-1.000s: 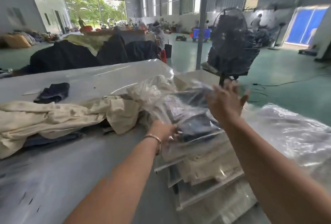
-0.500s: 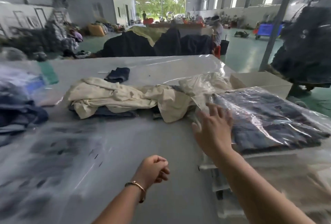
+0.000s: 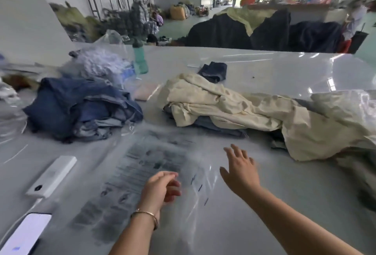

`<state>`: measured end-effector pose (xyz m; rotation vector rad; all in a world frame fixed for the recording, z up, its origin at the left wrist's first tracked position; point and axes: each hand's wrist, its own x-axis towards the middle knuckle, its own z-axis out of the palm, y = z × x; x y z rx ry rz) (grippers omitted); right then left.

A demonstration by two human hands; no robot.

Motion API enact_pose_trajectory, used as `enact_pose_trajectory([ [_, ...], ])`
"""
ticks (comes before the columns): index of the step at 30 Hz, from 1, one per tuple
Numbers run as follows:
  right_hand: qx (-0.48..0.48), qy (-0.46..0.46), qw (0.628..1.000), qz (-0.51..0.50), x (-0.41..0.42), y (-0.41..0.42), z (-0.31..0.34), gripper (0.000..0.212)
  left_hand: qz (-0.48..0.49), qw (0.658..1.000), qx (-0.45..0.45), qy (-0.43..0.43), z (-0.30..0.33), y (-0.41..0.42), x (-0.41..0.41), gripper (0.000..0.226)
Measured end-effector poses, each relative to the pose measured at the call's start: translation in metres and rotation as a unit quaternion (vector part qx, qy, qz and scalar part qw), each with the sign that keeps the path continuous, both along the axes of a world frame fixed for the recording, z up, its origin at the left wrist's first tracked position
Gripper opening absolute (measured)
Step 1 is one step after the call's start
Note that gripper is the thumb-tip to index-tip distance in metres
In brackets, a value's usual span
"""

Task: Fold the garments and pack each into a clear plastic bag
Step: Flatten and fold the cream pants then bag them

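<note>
A clear plastic bag (image 3: 142, 173) with blurred black print lies flat on the grey table in front of me. My left hand (image 3: 160, 187), with a bracelet on the wrist, hovers over its near right part with fingers loosely curled and holds nothing. My right hand (image 3: 240, 169) is spread open above the table to the right of the bag, empty. A cream garment (image 3: 234, 106) lies crumpled across the table's middle and right, over darker clothes. A heap of blue denim garments (image 3: 81, 108) sits at the left.
A white power bank (image 3: 51, 175) and a phone (image 3: 22, 234) lie at the near left, joined by a cable. A green bottle (image 3: 140, 59) and a bundle of clear bags (image 3: 101, 65) stand behind the denim. A small dark garment (image 3: 213, 71) lies further back.
My view has swung left, away from the stack of packed bags. Both hands have left the packed bag and moved over the empty printed bag. My left fist has loosened.
</note>
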<state>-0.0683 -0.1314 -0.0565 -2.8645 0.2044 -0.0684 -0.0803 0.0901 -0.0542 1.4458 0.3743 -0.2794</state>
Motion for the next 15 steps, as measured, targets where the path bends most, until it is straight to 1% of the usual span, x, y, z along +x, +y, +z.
enact_pose_trajectory([
  [3, -0.010, -0.038, 0.999, -0.021, 0.080, 0.001, -0.004, 0.073, -0.012, 1.000, -0.019, -0.002, 0.000, 0.016, 0.049, 0.016],
  [7, -0.042, -0.111, 0.989, -0.089, 0.184, -0.017, 0.002, 0.080, -0.033, 0.999, -0.027, -0.013, 0.000, 0.034, 0.108, 0.016],
  [9, -0.049, -0.131, 0.981, -0.133, 0.228, -0.031, 0.005, 0.080, -0.040, 0.999, -0.022, -0.019, -0.001, 0.042, 0.134, 0.016],
  [11, -0.058, -0.102, 0.976, -0.182, 0.261, -0.047, 0.002, 0.078, -0.046, 0.999, -0.017, -0.022, -0.003, 0.046, 0.156, 0.015],
  [13, -0.073, -0.023, 0.974, -0.211, 0.282, -0.064, -0.008, 0.075, -0.054, 0.998, -0.016, -0.030, -0.008, 0.047, 0.172, 0.016],
  [14, -0.075, 0.003, 0.975, -0.212, 0.288, -0.070, -0.014, 0.070, -0.057, 0.998, -0.019, -0.034, -0.010, 0.046, 0.178, 0.017],
  [15, -0.082, -0.001, 0.975, -0.207, 0.293, -0.075, -0.019, 0.059, -0.063, 0.997, -0.023, -0.037, -0.012, 0.045, 0.182, 0.018],
])
